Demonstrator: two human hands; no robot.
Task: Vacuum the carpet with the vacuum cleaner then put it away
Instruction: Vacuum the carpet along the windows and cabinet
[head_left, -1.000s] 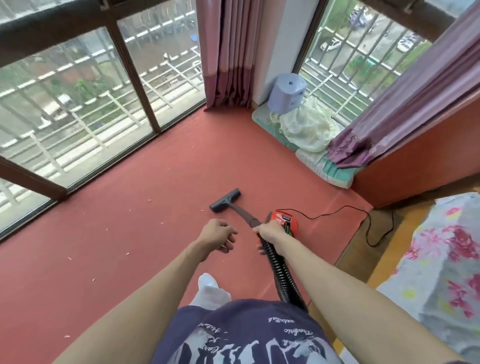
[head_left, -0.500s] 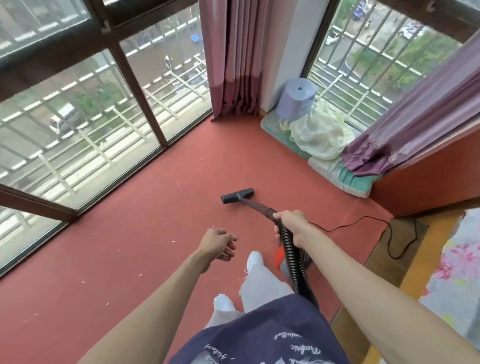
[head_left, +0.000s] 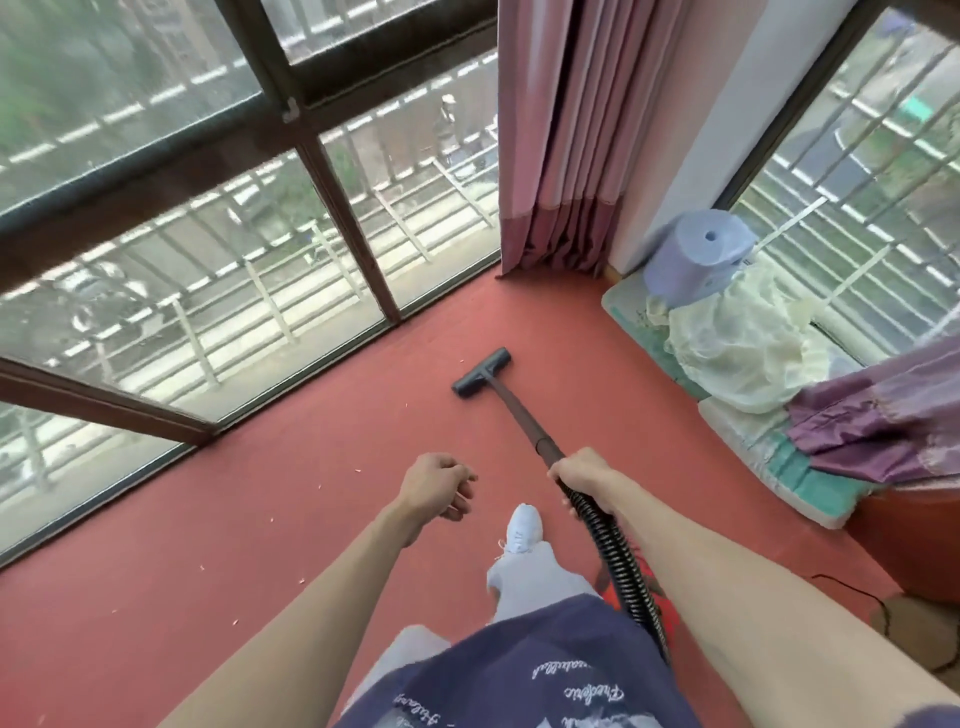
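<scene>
The right hand (head_left: 582, 475) is the grip here: its fingers are curled around the wand (head_left: 519, 415) at the place where the wand meets the ribbed hose (head_left: 618, 561). From this grip the wand runs forward and a little to the left, down to the nozzle (head_left: 480, 373), which lies flat on the red carpet (head_left: 260, 519). The wand's long axis therefore points away from the person, toward the window corner. The hose goes the other way, back from the grip and under the right arm; the cleaner's body is mostly hidden there.

The left hand (head_left: 439, 486) hangs beside the grip, apart from it, fingers loosely curled, holding nothing.

Small crumbs (head_left: 311, 499) lie on the carpet left of the grip and behind the nozzle, so I judge the next stroke must swing the nozzle left and draw it back.
</scene>
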